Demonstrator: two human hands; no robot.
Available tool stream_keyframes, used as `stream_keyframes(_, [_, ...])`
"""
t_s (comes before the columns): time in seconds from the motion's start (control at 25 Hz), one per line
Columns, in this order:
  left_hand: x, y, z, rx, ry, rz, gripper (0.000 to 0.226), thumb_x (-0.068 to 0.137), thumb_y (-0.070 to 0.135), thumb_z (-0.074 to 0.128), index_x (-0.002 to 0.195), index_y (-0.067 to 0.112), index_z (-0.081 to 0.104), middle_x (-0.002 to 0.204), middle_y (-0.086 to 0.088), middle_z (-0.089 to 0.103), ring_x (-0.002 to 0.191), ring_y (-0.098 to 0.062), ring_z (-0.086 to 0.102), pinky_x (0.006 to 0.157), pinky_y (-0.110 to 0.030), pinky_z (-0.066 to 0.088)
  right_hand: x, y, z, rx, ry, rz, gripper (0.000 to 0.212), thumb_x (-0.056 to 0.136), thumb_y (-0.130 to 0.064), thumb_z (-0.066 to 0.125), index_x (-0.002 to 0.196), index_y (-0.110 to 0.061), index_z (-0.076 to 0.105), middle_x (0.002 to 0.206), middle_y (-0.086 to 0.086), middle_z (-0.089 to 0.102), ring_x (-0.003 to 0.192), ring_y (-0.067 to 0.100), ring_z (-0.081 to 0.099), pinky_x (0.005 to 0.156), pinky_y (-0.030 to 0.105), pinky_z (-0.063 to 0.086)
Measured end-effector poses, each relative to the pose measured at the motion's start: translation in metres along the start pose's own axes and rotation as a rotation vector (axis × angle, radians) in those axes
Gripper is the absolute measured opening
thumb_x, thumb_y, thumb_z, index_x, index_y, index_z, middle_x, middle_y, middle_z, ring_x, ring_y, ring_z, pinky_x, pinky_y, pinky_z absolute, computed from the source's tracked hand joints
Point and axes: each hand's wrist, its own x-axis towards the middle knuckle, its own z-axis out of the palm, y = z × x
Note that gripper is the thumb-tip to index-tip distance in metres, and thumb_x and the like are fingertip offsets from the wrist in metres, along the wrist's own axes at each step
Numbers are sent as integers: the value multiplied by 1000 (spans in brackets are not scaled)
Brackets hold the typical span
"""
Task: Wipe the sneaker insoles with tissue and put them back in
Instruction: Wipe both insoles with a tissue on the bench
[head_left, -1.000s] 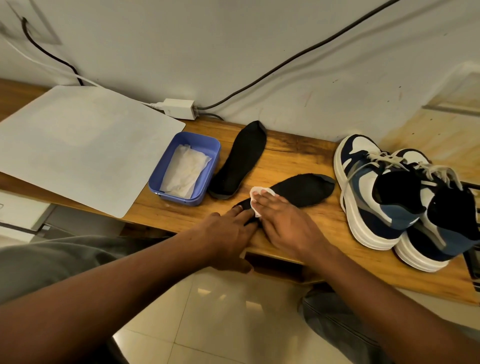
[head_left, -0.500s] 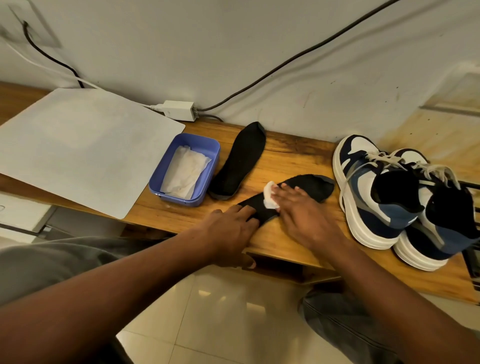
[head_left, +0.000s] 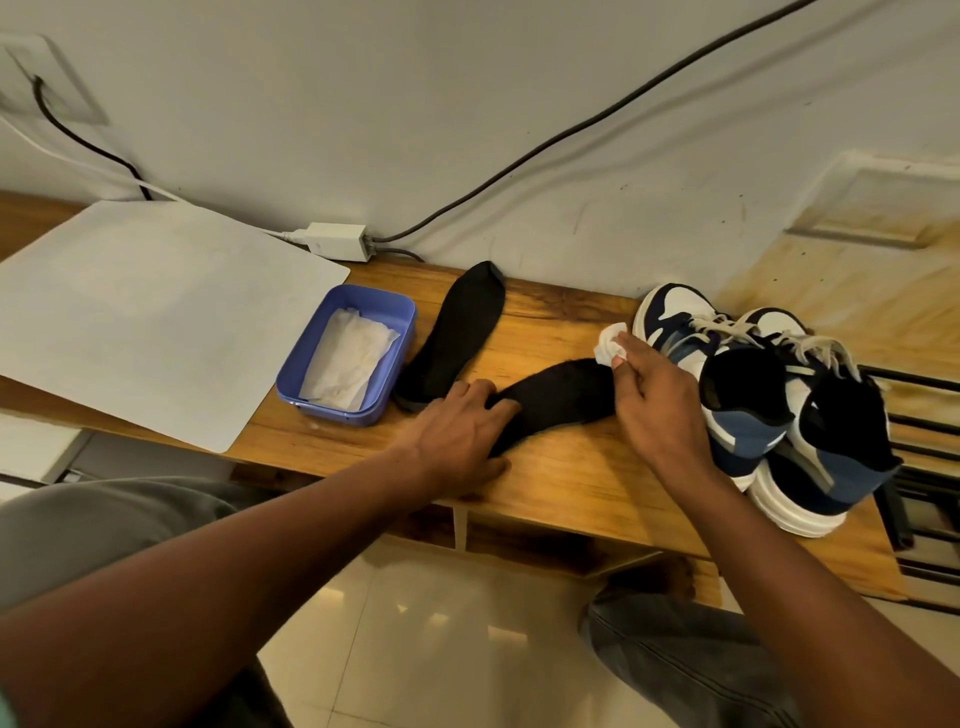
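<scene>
A black insole (head_left: 558, 397) lies across the middle of the wooden bench (head_left: 566, 480). My left hand (head_left: 462, 428) presses its near end flat against the wood. My right hand (head_left: 652, 397) holds a small white tissue wad (head_left: 609, 347) at the insole's far end, next to the sneakers. A second black insole (head_left: 457, 332) lies further back, pointing at the wall. Two navy, blue and white sneakers (head_left: 769, 400) stand side by side at the right, openings towards me.
A blue plastic box (head_left: 397, 312) holding white tissues (head_left: 350, 358) sits left of the insoles. A large white sheet (head_left: 140, 317) covers the bench's left part. A white adapter (head_left: 337, 240) with cables lies at the wall. A dark metal rack (head_left: 919, 467) stands at right.
My right hand has slid the tissue along the insole from its near end to its far end by the sneakers. My left hand has kept holding the near end.
</scene>
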Motion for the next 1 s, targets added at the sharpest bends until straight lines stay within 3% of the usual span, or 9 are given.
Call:
stream_keyframes(0.12, [0, 0, -2, 5, 11, -18, 62, 96, 44, 59, 151, 24, 38, 147, -10, 37, 131, -26, 40, 103, -41, 46, -2, 0, 5, -33, -40, -101, 40, 100, -17, 47, 138, -12, 54, 146, 3, 51, 134, 17, 47, 113, 30, 34])
stream_keyframes(0.24, [-12, -2, -3, 56, -41, -35, 59, 95, 43, 60, 147, 23, 41, 144, -10, 38, 127, -26, 42, 100, -37, 47, -3, 6, 9, -70, -79, -129, 38, 99, -15, 47, 135, -11, 58, 144, 3, 53, 133, 17, 49, 112, 25, 30])
stream_keyframes(0.36, [-24, -3, -4, 111, -78, -49, 71, 93, 48, 62, 153, 25, 33, 157, -12, 23, 139, -30, 32, 108, -41, 41, -2, 10, 11, -113, -91, -129, 38, 99, -16, 46, 134, -10, 58, 144, 4, 54, 133, 19, 48, 112, 29, 33])
stream_keyframes(0.48, [-28, 6, -4, 192, -129, 48, 81, 95, 53, 56, 160, 23, 17, 169, -9, -1, 154, -32, 5, 120, -47, 23, -8, 9, 19, -274, -189, -198, 41, 99, -18, 45, 139, -11, 53, 148, 5, 48, 139, 19, 41, 115, 34, 32])
stream_keyframes(0.64, [-25, 17, 1, 159, -310, 35, 94, 95, 58, 56, 162, 18, 3, 169, -9, -6, 156, -30, -1, 122, -46, 24, -32, -3, 42, -400, -343, -300, 47, 101, -27, 41, 147, -14, 42, 155, 3, 37, 146, 15, 27, 119, 31, 20])
stream_keyframes(0.8, [-21, 15, -8, 139, -333, 28, 93, 94, 58, 58, 162, 20, 7, 170, -5, -3, 156, -27, 1, 118, -48, 28, -53, -13, 51, -320, -477, -471, 47, 101, -28, 41, 148, -18, 41, 156, -2, 34, 147, 10, 24, 118, 24, 11])
stream_keyframes(0.88, [-21, 14, -11, 149, -334, 33, 92, 93, 58, 59, 162, 22, 10, 170, -3, -1, 156, -26, 3, 116, -51, 30, -49, -3, 43, -376, -461, -495, 47, 101, -28, 42, 147, -19, 43, 155, -2, 38, 145, 10, 28, 119, 26, 13])
stream_keyframes(1.0, [-21, 11, -9, 147, -337, 37, 93, 92, 59, 59, 162, 23, 10, 170, -3, -2, 156, -26, 4, 116, -52, 28, -36, 9, 27, -521, -352, -335, 47, 100, -28, 41, 146, -17, 44, 154, 1, 41, 146, 15, 28, 120, 34, 16])
